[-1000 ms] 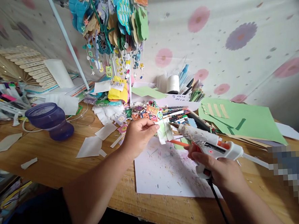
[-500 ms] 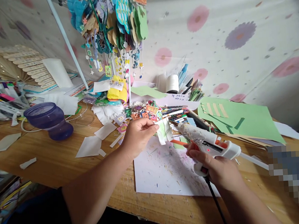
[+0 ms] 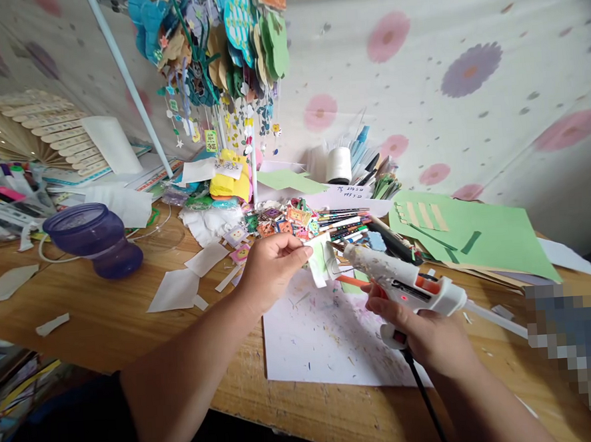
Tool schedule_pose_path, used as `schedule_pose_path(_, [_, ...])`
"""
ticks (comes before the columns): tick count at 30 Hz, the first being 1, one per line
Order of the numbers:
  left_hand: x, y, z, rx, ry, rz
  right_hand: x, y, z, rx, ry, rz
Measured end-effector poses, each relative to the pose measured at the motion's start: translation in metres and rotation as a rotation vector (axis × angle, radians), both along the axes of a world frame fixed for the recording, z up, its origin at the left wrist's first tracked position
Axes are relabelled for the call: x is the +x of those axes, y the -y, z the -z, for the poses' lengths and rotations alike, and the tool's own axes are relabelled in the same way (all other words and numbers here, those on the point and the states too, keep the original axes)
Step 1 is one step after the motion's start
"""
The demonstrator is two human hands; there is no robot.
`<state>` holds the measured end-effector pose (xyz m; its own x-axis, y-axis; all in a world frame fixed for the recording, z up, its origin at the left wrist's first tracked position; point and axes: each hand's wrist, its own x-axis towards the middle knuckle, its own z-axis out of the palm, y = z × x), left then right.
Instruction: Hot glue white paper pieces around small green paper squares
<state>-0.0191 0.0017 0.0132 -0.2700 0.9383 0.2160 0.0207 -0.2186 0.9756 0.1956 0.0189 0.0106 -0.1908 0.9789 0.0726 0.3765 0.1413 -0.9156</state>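
Note:
My left hand (image 3: 268,269) pinches a small white and green paper piece (image 3: 322,259) above a white sheet (image 3: 322,336) speckled with scraps. My right hand (image 3: 425,333) grips a white hot glue gun (image 3: 407,282) with a red light lit and a black cord hanging down. Its nozzle touches the paper piece from the right. Both hands hover over the wooden table (image 3: 106,319).
A purple bowl (image 3: 94,238) stands at the left. Green card sheets (image 3: 476,233) lie at the right. Coloured pens (image 3: 346,223), small stickers (image 3: 280,223) and white paper scraps (image 3: 179,288) crowd the middle. A paper mobile (image 3: 225,58) hangs above, with a white thread spool (image 3: 339,165) behind.
The glue gun and my right hand have shifted slightly left, closing its nozzle onto the paper piece. My left hand has held almost still.

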Motion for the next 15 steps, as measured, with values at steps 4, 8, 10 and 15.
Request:
schedule_pose_path(4, [-0.0013, -0.0009, 0.0027, -0.019, 0.002, -0.004, -0.0014, 0.0015, -0.0009, -0.009, -0.033, 0.011])
schedule_pose_path(8, [-0.0024, -0.0007, 0.0044, -0.018, -0.013, 0.016, -0.0030, 0.0025, -0.0008, -0.004, -0.025, 0.041])
schedule_pose_path(10, [-0.0024, -0.0005, 0.0042, -0.014, -0.013, 0.017, -0.0033, 0.0028, -0.0004, 0.016, -0.029, 0.043])
schedule_pose_path(15, [-0.0011, -0.0002, 0.0012, -0.020, -0.002, 0.005, -0.0003, 0.0016, 0.0016, 0.035, -0.022, 0.016])
